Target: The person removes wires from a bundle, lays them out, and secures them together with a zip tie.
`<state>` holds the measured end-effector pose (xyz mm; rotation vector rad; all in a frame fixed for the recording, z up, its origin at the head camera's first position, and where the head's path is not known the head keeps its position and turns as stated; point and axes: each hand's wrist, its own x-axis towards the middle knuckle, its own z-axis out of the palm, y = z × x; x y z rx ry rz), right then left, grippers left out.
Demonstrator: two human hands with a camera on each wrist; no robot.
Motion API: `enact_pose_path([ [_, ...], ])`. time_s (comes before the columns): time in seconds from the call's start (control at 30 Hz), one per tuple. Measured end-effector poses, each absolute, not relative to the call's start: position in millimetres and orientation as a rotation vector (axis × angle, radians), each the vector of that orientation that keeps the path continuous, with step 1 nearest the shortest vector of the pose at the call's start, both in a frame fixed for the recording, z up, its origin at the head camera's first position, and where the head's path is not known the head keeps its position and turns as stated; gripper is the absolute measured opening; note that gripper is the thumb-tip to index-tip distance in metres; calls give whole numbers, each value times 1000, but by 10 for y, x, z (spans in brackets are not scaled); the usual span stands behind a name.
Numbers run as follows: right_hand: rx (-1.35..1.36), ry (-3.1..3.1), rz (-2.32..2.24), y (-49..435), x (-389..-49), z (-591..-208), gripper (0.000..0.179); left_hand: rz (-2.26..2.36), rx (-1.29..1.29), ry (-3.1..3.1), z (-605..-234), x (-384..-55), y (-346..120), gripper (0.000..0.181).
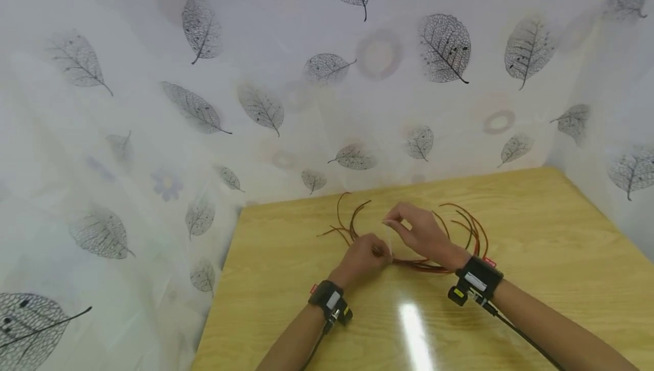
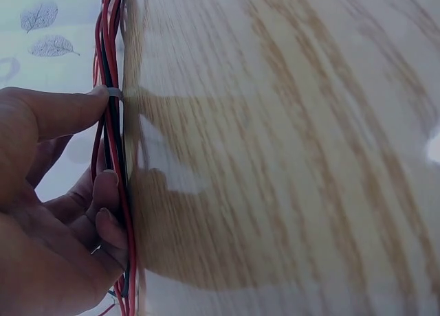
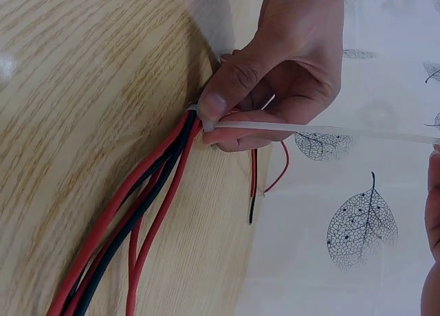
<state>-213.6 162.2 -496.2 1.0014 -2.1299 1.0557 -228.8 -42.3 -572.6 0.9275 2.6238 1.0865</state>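
Observation:
A bundle of red and black wires lies across the wooden table, its loose ends fanning out on both sides in the head view. Round its middle runs a white cable tie. My left hand grips the bundle, thumb and forefinger pinching it at the tie's head; its other fingers curl against the wires in the left wrist view. Raised above the bundle, my right hand pinches the tie's tail, which stretches taut between both hands. Only the edge of the right hand's fingers shows in the right wrist view.
The wood-grain table has a bright light reflection near its front. A pale sheet with printed leaves hangs behind and at both sides. Each wrist wears a black strap with a camera and a cable.

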Motion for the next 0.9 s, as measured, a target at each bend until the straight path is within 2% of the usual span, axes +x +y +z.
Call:
enact_pose_path([
  [0.33, 1045, -2216, 960, 1721, -2159, -4779, 22, 1058, 963, 2653, -5700, -2302, -518, 2],
  [0.53, 1026, -2214, 920, 1847, -2124, -4800, 28, 1099, 905, 2700, -5644, -2295, -721, 16],
  [0.73, 919, -2277, 922, 2012, -2110, -4801, 29, 1220, 758, 2823, -5415, -2429, -1032, 17],
  [0.9, 852, -2274, 862, 2149, -2111, -4829, 29, 1168, 716, 2936, -5338, -2499, -1322, 26],
])
